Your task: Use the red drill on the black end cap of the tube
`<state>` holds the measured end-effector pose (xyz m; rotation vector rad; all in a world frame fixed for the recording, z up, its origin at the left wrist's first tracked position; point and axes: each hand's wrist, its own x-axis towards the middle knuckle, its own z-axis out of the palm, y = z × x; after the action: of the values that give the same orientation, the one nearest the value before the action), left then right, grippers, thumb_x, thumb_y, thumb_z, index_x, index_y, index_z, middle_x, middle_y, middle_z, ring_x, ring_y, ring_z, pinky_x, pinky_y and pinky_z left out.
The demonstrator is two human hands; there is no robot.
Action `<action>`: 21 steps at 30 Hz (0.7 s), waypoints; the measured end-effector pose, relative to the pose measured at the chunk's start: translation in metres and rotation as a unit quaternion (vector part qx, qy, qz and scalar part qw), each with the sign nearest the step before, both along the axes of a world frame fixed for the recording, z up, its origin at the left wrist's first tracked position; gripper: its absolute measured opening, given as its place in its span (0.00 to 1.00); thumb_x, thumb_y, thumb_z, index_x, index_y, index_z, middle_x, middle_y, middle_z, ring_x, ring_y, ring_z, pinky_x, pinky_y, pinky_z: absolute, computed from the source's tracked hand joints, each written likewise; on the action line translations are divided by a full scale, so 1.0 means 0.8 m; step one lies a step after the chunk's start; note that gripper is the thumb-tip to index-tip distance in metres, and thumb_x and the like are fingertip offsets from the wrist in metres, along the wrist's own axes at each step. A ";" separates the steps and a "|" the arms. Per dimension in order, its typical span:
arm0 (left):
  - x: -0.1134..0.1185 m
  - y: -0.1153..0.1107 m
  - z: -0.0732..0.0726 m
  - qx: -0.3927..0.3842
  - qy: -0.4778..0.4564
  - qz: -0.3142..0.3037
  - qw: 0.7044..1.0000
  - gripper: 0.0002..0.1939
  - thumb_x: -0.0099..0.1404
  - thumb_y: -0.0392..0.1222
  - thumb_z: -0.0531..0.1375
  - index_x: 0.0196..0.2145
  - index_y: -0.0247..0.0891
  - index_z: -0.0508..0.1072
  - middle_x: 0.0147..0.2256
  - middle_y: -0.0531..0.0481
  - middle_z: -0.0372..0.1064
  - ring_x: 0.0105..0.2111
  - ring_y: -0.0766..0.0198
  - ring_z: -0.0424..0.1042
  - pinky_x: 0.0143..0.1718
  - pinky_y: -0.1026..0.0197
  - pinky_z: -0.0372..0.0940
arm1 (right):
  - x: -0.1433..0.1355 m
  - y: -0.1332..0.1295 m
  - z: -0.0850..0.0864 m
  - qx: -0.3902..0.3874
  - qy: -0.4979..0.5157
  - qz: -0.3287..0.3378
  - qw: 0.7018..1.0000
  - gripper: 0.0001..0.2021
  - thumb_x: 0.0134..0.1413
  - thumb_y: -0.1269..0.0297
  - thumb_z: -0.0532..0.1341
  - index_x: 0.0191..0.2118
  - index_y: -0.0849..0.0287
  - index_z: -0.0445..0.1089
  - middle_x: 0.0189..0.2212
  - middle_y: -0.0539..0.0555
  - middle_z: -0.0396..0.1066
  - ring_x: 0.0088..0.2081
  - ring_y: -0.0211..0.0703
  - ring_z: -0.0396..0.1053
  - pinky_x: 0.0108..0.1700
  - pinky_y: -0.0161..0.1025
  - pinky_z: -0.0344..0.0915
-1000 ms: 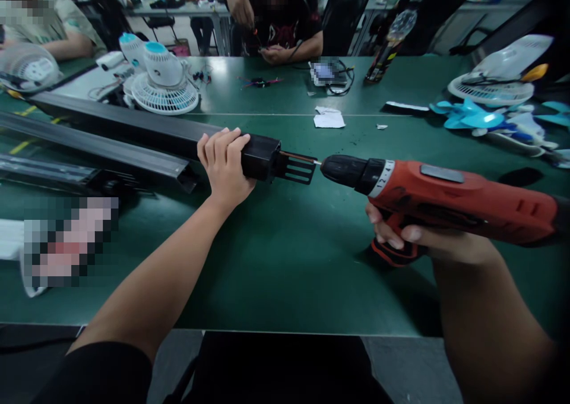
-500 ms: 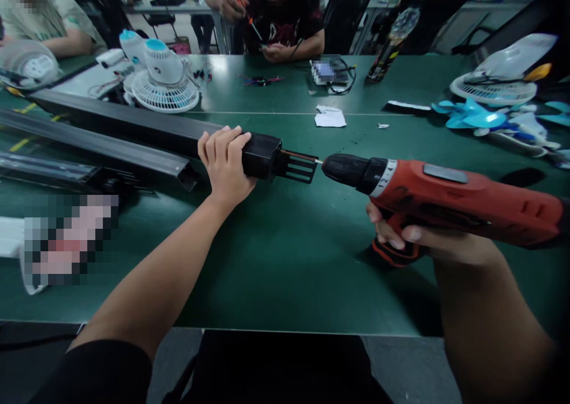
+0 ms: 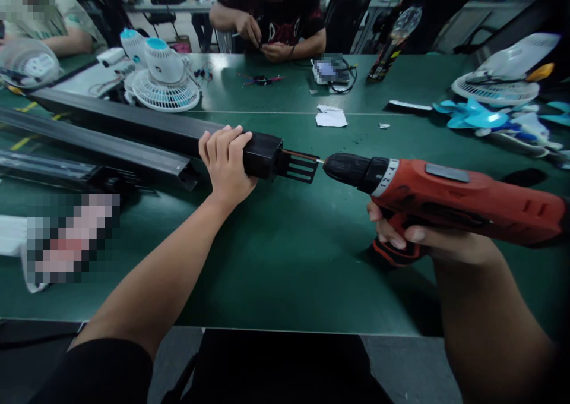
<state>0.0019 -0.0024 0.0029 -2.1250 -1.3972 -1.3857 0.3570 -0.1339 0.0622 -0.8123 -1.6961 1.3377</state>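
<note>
My left hand (image 3: 229, 163) wraps over the end of a long black metal tube (image 3: 155, 123) lying on the green table. Out of the tube's end sticks a flat black slotted bracket (image 3: 300, 166). In my right hand (image 3: 427, 237) is a red cordless drill (image 3: 467, 196) with a black chuck, gripped by its handle. The drill points left, and its thin bit lies along the bracket's far upper corner; whether the bit touches the bracket I cannot tell.
More dark metal tubes (image 3: 102, 145) lie at the left. White fans (image 3: 164, 86) stand behind them. Blue fan blades (image 3: 472, 114) and a fan cage (image 3: 494, 89) sit at the right, a bottle (image 3: 385, 62) at the back. Across the table a person (image 3: 285, 24) handles something small.
The person across the table has lowered their raised hand, and the orange screwdriver it held no longer shows. My hands, the tube and the drill stay put, apart from a slight shift of view.
</note>
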 end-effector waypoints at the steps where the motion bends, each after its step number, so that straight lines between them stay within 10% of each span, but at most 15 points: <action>1: 0.000 0.000 0.000 -0.003 0.000 -0.001 1.000 0.23 0.66 0.47 0.63 0.58 0.48 0.68 0.62 0.40 0.71 0.68 0.39 0.64 0.75 0.30 0.41 | 0.000 0.000 0.000 0.001 0.001 0.000 1.000 0.18 0.60 0.53 0.72 0.52 0.54 0.78 0.40 0.55 0.75 0.21 0.35 0.67 0.24 0.41 0.74; 21: 0.000 -0.001 0.001 0.017 0.013 0.006 1.000 0.24 0.65 0.49 0.64 0.58 0.48 0.68 0.60 0.39 0.72 0.67 0.40 0.65 0.75 0.32 0.43 | -0.004 0.000 0.004 -0.011 0.000 0.004 1.000 0.17 0.59 0.52 0.73 0.51 0.51 0.80 0.31 0.53 0.75 0.20 0.37 0.66 0.25 0.41 0.74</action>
<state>0.0019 -0.0029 0.0033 -2.1021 -1.3637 -1.3641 0.3540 -0.1339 0.0652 -0.8186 -1.6878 1.3638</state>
